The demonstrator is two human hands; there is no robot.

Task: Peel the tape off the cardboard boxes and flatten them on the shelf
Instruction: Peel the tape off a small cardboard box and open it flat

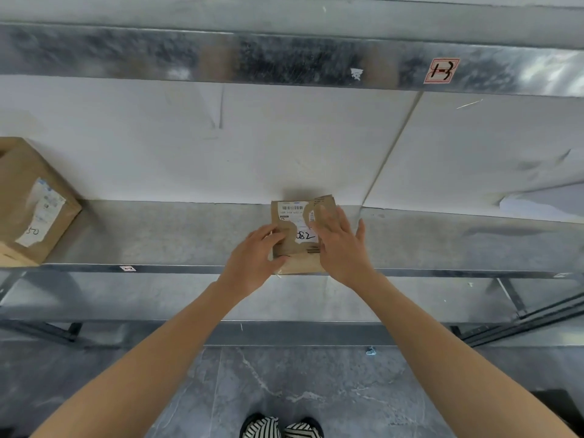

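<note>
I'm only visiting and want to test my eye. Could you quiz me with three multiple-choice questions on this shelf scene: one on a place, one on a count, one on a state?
1. Where is the larger cardboard box?
A. at the left end of the shelf
B. at the right end
C. on the floor

2. How many cardboard boxes are in view?
A. one
B. two
C. four

3. What are the hands doing?
A. both hang idle
B. one holds scissors
C. both touch the small box

Answers:
1 A: it sits at the picture's left edge.
2 B: only the larger and the small one show.
3 C: the left hand and right hand both lie on it.
</note>
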